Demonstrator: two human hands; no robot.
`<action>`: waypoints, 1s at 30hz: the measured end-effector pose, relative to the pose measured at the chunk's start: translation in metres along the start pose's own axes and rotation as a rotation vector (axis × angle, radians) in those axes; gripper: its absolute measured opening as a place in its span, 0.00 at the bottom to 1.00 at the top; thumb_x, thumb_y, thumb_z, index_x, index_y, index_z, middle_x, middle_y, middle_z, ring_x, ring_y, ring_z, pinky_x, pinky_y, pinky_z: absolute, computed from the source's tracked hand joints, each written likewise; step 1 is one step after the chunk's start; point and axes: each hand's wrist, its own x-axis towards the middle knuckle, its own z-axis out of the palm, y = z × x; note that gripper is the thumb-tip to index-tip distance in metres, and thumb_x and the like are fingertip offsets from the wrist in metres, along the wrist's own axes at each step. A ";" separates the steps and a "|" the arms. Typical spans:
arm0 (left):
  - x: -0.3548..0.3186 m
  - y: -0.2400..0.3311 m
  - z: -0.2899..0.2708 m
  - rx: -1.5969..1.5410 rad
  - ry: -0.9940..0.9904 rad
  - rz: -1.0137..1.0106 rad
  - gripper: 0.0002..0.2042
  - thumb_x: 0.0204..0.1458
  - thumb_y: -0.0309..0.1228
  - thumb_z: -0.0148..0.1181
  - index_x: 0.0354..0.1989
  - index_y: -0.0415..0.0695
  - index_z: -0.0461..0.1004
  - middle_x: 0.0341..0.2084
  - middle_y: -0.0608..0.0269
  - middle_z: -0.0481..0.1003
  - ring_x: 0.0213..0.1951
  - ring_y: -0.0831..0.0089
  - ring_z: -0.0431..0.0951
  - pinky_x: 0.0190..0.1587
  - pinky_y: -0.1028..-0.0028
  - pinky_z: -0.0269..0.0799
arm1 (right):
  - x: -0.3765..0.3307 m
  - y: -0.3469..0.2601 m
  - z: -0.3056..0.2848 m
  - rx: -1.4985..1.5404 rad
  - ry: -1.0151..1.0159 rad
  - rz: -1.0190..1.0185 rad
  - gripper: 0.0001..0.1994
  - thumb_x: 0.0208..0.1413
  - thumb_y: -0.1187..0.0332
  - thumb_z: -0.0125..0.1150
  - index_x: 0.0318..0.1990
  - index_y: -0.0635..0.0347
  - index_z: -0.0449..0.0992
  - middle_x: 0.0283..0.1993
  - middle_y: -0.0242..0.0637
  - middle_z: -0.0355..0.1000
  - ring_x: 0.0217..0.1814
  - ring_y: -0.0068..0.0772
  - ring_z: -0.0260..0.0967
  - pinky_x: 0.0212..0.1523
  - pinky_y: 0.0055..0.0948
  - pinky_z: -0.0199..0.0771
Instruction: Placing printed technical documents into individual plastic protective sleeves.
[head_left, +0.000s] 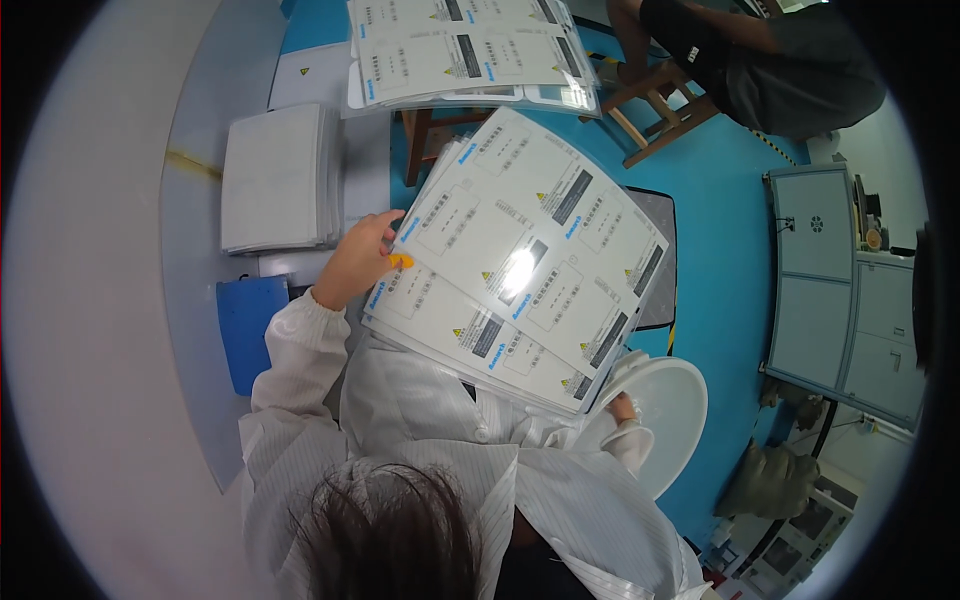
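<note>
Blue floor (720, 260) w/ pale grey worktable (190, 300) along left side. Left hand (358, 262), yellow cot on fingertip, pinches left edge of thick stack of glossy white label sheets (520, 265), held tilted over lap, apart from table. Right hand (625, 408) mostly hidden under stack's lower right corner, grip can't tell, just beside white round plastic stool (670, 410). Plain white sheet pile (278, 178) on table near left hand; blue pad (250, 325) below it. More label sheets (470, 50) at top.
</note>
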 end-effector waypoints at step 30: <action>0.013 -0.012 0.002 -0.392 0.050 -0.015 0.05 0.46 0.25 0.57 0.24 0.35 0.72 0.14 0.63 0.71 0.17 0.81 0.66 0.21 0.80 0.61 | -0.158 -0.433 0.265 -0.135 -0.280 -1.245 0.10 0.42 0.74 0.64 0.31 0.71 0.71 0.33 0.41 0.64 0.28 0.40 0.66 0.31 0.29 0.67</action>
